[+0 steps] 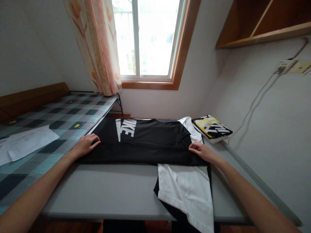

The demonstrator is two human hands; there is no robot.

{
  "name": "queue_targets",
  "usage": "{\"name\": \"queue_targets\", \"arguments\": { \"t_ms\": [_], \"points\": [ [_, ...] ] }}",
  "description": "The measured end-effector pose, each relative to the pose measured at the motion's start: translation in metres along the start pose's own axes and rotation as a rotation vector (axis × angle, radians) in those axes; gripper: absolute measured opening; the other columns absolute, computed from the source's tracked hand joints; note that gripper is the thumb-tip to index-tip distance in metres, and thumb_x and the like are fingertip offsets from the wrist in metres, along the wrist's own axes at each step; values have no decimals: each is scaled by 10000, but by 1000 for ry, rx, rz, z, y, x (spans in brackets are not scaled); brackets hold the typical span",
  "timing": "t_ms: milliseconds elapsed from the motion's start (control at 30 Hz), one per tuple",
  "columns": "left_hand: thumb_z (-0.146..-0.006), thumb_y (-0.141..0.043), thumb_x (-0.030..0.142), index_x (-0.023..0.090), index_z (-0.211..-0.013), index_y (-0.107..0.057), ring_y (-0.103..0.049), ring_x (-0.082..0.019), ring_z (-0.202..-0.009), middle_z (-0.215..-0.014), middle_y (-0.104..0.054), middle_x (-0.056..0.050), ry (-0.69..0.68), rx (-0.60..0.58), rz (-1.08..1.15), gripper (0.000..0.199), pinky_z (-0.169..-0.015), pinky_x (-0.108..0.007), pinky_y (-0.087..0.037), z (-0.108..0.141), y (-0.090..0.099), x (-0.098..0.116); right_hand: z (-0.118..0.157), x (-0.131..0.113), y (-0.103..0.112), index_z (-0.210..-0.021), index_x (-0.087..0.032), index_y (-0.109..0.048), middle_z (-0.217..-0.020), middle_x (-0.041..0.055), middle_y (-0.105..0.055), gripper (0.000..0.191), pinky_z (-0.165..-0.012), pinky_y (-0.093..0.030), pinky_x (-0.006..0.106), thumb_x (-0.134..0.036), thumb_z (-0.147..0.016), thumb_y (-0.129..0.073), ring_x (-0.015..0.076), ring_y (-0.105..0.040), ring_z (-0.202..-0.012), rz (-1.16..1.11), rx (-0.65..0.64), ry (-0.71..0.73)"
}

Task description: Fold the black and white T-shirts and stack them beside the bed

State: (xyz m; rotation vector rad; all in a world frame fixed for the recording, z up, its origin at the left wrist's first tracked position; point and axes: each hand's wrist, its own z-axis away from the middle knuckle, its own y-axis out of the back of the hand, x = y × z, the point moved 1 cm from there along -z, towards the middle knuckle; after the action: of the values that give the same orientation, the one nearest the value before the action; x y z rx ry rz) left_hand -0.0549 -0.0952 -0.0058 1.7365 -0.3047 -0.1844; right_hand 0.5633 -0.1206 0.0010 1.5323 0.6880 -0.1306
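Note:
A black T-shirt (155,139) with white sleeves and white lettering lies sideways on the grey table, its front part folded over lengthwise. My left hand (86,145) is closed on its hem end at the left, thumb and fingers close together at the fabric. At the shoulder end, my right hand (201,151) pinches the cloth near the base of the far white sleeve. The near white sleeve (186,194) spreads toward me and hangs over the table's front edge. Some black cloth shows beneath that sleeve.
A folded black, white and yellow garment (212,127) lies at the table's back right. On the left, a bed with a checked cover (80,110) adjoins the grey table (109,187); paper sheets (31,142) lie on it. A cable (252,106) runs down the right wall.

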Motion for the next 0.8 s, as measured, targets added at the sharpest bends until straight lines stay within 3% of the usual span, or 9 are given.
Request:
{"name": "queue_targets", "arguments": {
  "t_ms": [267,400,467,567,700,800],
  "points": [
    [-908,-379,456,209,-894,-625,-614,-264,-955,-977,-669,-85,26,30,-34,349,-838,-385,-434,-2,-5,0,1,-1,0,-749,-204,-647,-747,55,-669,421,-637,-502,310,-582,-836,-483,184,-606,-672,-22,13,-21],
    [-900,-410,453,213,-944,-639,-608,-269,-991,-1035,-665,-87,19,74,-38,334,-861,-392,-434,-3,1,11,1,-8,3,-777,-212,-661,-773,60,-678,387,-667,-518,330,-546,-863,-485,195,-625,-700,23,39,-22],
    [-914,-400,460,212,-1017,-642,-604,-261,-1028,-1110,-653,-89,-6,103,-3,362,-898,-392,-432,-5,4,25,0,-20,1,-838,-213,-681,-874,81,-689,373,-761,-527,367,-519,-890,-473,217,-647,-793,68,112,19],
    [-946,-360,481,223,-1162,-626,-568,-243,-1144,-1255,-611,-85,-106,80,90,429,-987,-389,-404,-10,3,55,-4,-43,-12,-1067,-234,-689,-1162,103,-654,378,-958,-476,411,-489,-926,-447,252,-613,-1078,92,152,181],
    [-956,-350,518,287,-1372,-508,-436,-237,-1327,-1440,-492,-63,-242,-34,151,501,-1097,-411,-321,-18,-8,86,-5,-67,-38,-1401,-308,-486,-1510,60,-405,498,-1107,-331,483,-496,-944,-427,273,-387,-1367,164,-5,326],
    [-947,-367,541,322,-1449,-403,-348,-250,-1397,-1523,-386,-48,-255,-94,140,549,-1137,-452,-261,-22,-19,85,0,-66,-51,-1485,-360,-331,-1581,31,-246,575,-1145,-224,539,-536,-943,-408,283,-243,-1440,261,-97,311]
  ]
}}
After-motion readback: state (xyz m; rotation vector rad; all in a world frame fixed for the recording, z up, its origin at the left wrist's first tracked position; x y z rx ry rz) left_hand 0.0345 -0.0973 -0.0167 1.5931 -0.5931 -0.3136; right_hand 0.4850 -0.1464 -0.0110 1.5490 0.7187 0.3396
